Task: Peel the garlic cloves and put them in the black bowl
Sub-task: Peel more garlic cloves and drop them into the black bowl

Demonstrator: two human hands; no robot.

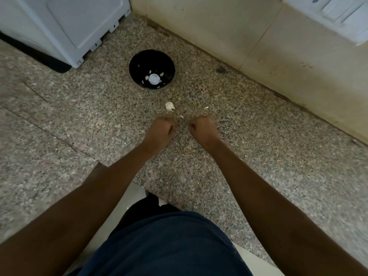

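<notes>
On the speckled granite counter [258, 156], the round black bowl [139, 62] stands at 12 o'clock from the hands and well apart from them. It holds several pale peeled garlic cloves [154, 79]. A white garlic piece [169, 106] lies on the counter between the bowl and the hands, near the left hand [160, 130]. Small skin flakes [206, 107] lie beside it at 3 o'clock. Both hands have curled fingers. If the left hand or the right hand [203, 127] grips anything, I cannot tell.

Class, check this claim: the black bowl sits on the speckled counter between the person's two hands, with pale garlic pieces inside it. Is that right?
One detail is wrong. The head view shows the black bowl well beyond the left hand and right hand, nearer the wall, not between them. It does sit on the speckled counter, with pale garlic pieces inside.
</notes>
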